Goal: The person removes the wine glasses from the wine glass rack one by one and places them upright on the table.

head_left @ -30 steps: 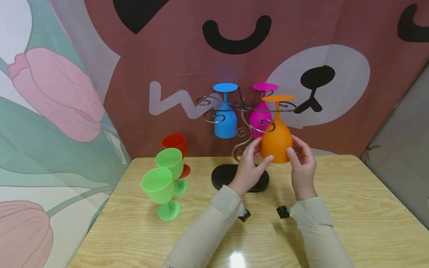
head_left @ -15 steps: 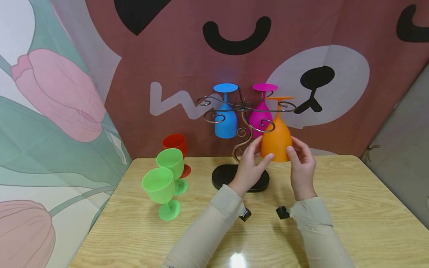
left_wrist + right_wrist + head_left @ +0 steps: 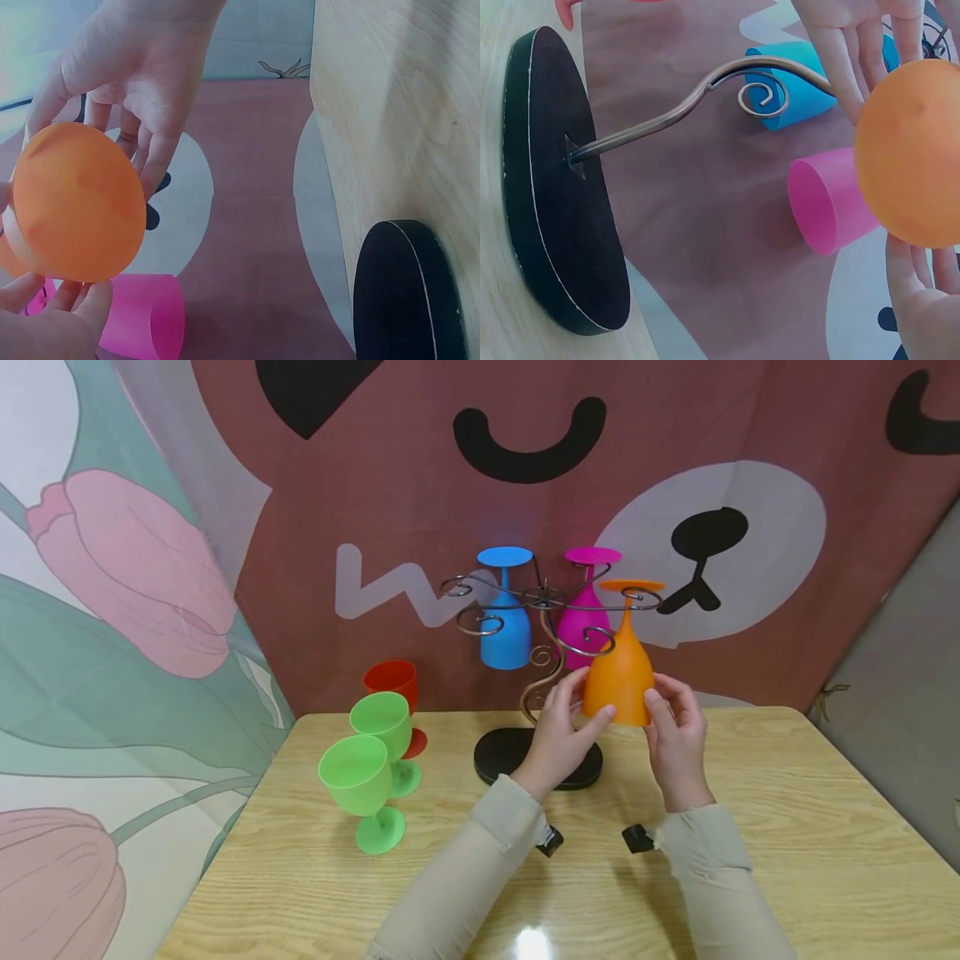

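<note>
An orange plastic goblet (image 3: 621, 681) hangs upside down between both hands, its foot just above the right-hand curl of a metal goblet rack (image 3: 545, 597). The stem meets that curl; whether it sits inside the loop I cannot tell. My left hand (image 3: 558, 727) grips the bowl's left side near the rim, thumb in front. My right hand (image 3: 678, 743) holds the right side the same way. Both hands also show around the orange bowl (image 3: 79, 202) in the left wrist view. A blue goblet (image 3: 506, 639) and a pink goblet (image 3: 577, 628) hang upside down on the rack.
Two green goblets (image 3: 356, 777) and a red goblet (image 3: 392, 678) stand upright on the wooden table (image 3: 300, 893) at the left. The rack's black oval base (image 3: 495, 756) stands near the back edge. A printed cloth (image 3: 420, 510) hangs behind.
The orange goblet's foot has shifted slightly to the right, and its tilt has changed a little. My right hand has dropped slightly; my left hand has barely moved.
</note>
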The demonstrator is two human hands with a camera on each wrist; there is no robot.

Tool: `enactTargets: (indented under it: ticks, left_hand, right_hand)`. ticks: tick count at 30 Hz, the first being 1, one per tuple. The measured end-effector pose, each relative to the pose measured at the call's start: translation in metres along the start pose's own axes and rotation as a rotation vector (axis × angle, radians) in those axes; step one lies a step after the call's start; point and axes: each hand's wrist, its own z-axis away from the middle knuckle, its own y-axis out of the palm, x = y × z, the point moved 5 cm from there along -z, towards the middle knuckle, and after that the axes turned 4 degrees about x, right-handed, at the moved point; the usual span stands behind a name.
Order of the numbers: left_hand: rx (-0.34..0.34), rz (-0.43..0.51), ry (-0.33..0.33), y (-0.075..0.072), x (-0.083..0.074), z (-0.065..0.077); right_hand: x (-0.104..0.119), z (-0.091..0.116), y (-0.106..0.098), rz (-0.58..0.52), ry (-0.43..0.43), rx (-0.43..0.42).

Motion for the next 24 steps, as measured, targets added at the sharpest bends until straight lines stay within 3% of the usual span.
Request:
enactTargets:
  ticks: [9, 15, 24]
  left_hand:
    - [0.021, -0.037, -0.054, 0.0, 0.001, 0.003]
    - [0.04, -0.009, -0.077, -0.001, 0.004, 0.004]
    - [0.115, 0.034, -0.037, -0.004, 0.011, 0.007]
  right_hand:
    - [-0.002, 0.002, -0.004, 0.035, 0.052, 0.032]
    - [-0.003, 0.003, -0.007, 0.091, 0.078, 0.106]
    - [0.002, 0.006, -0.016, 0.134, 0.148, 0.211]
